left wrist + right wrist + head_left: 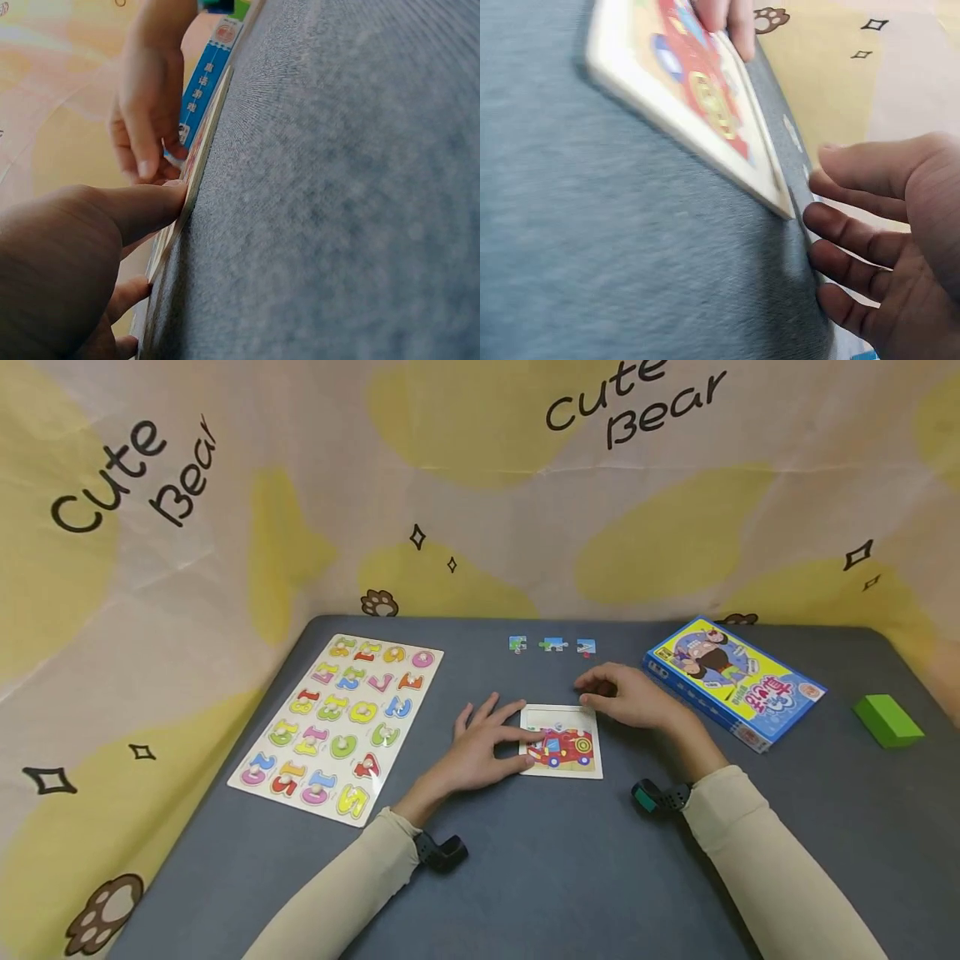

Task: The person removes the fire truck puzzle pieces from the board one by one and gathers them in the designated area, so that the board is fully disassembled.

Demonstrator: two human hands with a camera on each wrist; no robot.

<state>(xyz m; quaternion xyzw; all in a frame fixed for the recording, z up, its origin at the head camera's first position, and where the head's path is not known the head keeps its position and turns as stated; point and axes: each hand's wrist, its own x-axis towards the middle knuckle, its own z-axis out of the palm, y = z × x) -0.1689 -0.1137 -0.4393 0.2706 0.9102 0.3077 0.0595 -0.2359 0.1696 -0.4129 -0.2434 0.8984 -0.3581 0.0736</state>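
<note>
**Left hand flat across a truck puzzle, right hand empty beside it**

The fingers of the left hand [480,756] are spread and fairly straight, grasping nothing: the index finger lies over the left part of a small, square, white-rimmed puzzle board [562,717], and the thumb rests at its left edge. The fingers of the right hand [628,696] are loosely bent and released, with nothing between them, just beside the board's far right corner.

The puzzle board lies on the dark grey tabletop [555,877] between the hands, showing a red truck [573,747], with a bare strip along its far side. Both forearms reach in from the near edge and angle inward, in cream sleeves [750,827]; a black device [442,852] hangs at the left wrist, and a black-and-teal one [656,797] at the right.

Beyond the board, three small blue-and-green jigsaw pieces [553,645] lie in a row, apart from each other. To the left is a large cream board of colourful numerals [388,752]; to the right, a blue-and-yellow cardboard box [738,685], then a bright green block [888,721]. A yellow-and-cream fabric backdrop [480,510] hangs behind.
</note>
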